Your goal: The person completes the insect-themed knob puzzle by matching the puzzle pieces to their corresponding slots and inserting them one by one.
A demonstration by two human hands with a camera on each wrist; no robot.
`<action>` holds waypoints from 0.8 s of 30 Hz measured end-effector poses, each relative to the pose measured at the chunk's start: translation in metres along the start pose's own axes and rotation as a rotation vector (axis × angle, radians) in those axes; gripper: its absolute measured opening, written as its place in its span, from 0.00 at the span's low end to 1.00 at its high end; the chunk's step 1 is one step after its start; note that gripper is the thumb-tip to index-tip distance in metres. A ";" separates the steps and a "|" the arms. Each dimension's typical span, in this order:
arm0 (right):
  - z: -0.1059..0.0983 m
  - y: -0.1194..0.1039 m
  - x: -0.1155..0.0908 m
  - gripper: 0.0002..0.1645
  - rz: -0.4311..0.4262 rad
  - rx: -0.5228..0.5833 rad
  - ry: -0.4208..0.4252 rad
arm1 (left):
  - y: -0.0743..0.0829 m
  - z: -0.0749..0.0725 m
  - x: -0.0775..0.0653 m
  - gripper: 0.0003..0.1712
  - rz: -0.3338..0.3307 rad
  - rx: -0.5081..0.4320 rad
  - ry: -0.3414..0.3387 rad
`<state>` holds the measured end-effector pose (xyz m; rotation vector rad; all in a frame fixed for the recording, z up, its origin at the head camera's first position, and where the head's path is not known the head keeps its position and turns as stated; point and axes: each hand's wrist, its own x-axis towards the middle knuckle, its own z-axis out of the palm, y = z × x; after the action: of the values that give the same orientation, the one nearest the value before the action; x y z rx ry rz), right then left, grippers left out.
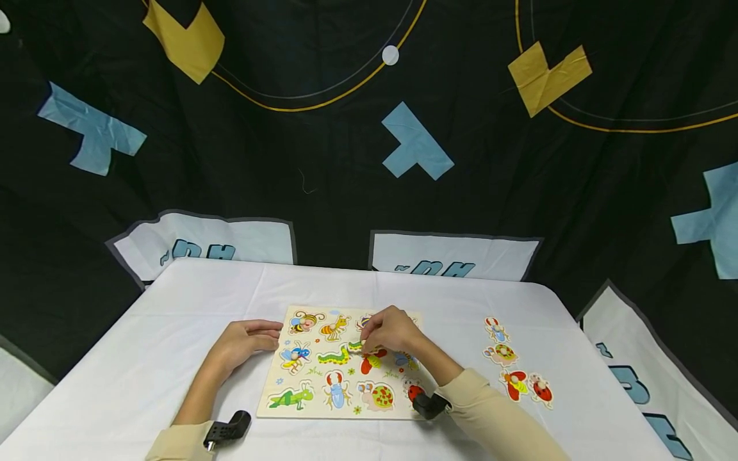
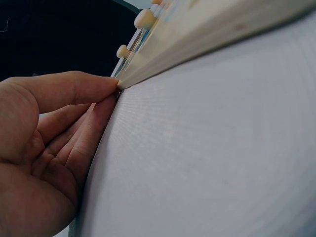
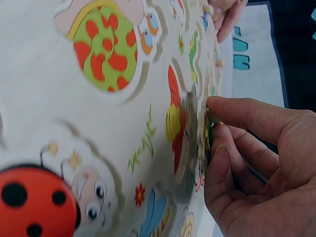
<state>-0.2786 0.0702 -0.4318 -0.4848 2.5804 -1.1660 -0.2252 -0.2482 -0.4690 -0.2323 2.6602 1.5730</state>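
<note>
A light wooden puzzle board with insect pictures and shaped recesses lies on the table. My right hand is over its middle, thumb and fingertips pinching a green caterpillar piece beside the printed caterpillar. In the right wrist view that piece is edge-on and mostly hidden by the fingers. At the board's left edge rests my left hand, its fairly straight fingertips touching the rim. Knobs stand up from pieces near that side.
Loose pieces lie on the white tablecloth right of the board: a beetle, a snail, a red butterfly and a ladybug. A black curtain hangs behind the table.
</note>
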 end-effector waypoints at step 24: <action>0.037 -0.025 0.007 0.08 -0.046 0.047 -0.048 | 0.001 0.000 -0.001 0.28 0.001 -0.024 -0.001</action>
<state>-0.2666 0.0266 -0.4370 -0.5581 2.5077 -1.2122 -0.2246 -0.2475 -0.4682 -0.2306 2.6425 1.6051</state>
